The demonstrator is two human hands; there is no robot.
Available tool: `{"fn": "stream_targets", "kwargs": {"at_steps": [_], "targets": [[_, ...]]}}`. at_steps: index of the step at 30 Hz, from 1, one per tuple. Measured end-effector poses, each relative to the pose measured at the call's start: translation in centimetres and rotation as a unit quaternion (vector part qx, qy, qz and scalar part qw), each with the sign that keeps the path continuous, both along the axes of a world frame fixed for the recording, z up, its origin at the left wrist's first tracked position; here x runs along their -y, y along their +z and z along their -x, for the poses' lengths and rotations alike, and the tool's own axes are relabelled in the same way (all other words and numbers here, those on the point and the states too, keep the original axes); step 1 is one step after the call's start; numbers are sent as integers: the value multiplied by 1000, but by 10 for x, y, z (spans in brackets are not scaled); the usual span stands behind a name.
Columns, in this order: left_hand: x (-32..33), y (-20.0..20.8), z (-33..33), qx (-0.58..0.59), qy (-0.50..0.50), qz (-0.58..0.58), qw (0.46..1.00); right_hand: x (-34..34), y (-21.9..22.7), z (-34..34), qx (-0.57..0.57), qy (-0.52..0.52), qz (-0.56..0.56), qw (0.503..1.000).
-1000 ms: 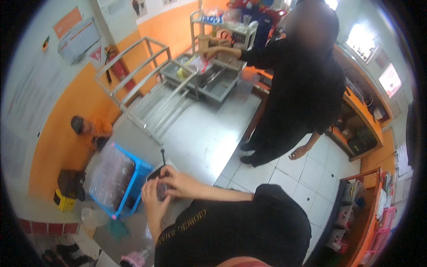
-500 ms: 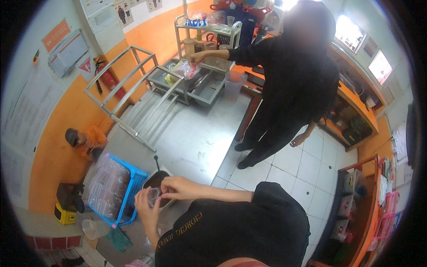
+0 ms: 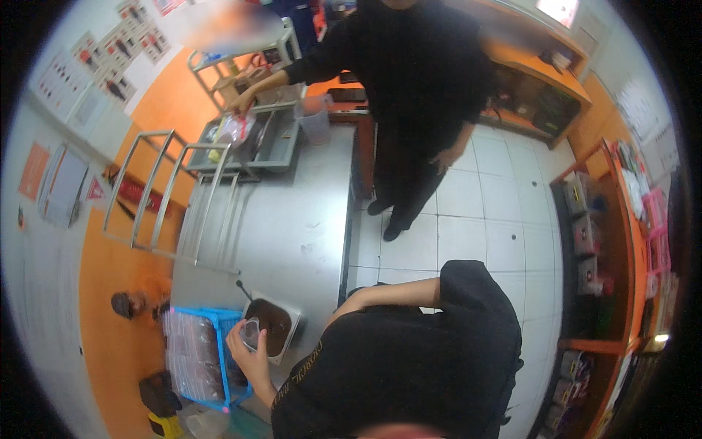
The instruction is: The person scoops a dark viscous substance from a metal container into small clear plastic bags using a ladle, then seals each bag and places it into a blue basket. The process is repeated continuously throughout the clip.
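My left hand (image 3: 252,358) holds a small clear plastic cup (image 3: 251,333) between thumb and fingers, at the left edge of a metal pan. Brown contents fill the pan (image 3: 294,322), and a black-tipped handle (image 3: 243,290) sticks out of its far left corner. My right forearm crosses in front of my chest. Only the back of my right hand (image 3: 342,310) shows to the right of the pan; its fingers are hidden behind my dark shirt. Left of the pan stands a blue plastic crate (image 3: 225,366) with stacked clear containers (image 3: 191,353) in it.
The steel table (image 3: 307,212) carries a metal frame rack (image 3: 172,197) and a grey divided tray (image 3: 274,143). Beside the tray is a clear pitcher (image 3: 316,124). A co-worker in black (image 3: 424,80) stands at the far right side, one hand at a plastic bag (image 3: 238,130).
My right hand has left the cup and drawn back toward my body, while my left hand keeps the cup. The whole view has shifted. The co-worker's hand stays by the bag.
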State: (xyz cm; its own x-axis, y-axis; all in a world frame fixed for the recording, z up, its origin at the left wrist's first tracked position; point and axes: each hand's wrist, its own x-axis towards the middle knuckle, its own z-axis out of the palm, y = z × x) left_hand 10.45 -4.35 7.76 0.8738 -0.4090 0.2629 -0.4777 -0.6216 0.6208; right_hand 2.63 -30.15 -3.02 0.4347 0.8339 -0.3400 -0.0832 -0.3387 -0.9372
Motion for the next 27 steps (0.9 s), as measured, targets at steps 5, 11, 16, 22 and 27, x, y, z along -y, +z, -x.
{"fn": "stream_targets", "kwargs": {"at_steps": [5, 11, 16, 22, 27], "targets": [[49, 5, -18, -11, -94, 14, 995, 45, -64, 36, -82, -134, 6, 988], [150, 3, -24, -15, -257, 43, 965, 102, -155, 111, -241, -302, -15, 922], [205, 19, -6, -21, -399, 22, 916, 105, -232, 161, -196, -401, -117, 887], [219, 20, 14, -79, -455, 59, 885, 94, -262, 212, -170, -502, -188, 827], [222, 16, 19, -72, -493, 73, 864, 77, -254, 248, -158, -568, -179, 788]]}}
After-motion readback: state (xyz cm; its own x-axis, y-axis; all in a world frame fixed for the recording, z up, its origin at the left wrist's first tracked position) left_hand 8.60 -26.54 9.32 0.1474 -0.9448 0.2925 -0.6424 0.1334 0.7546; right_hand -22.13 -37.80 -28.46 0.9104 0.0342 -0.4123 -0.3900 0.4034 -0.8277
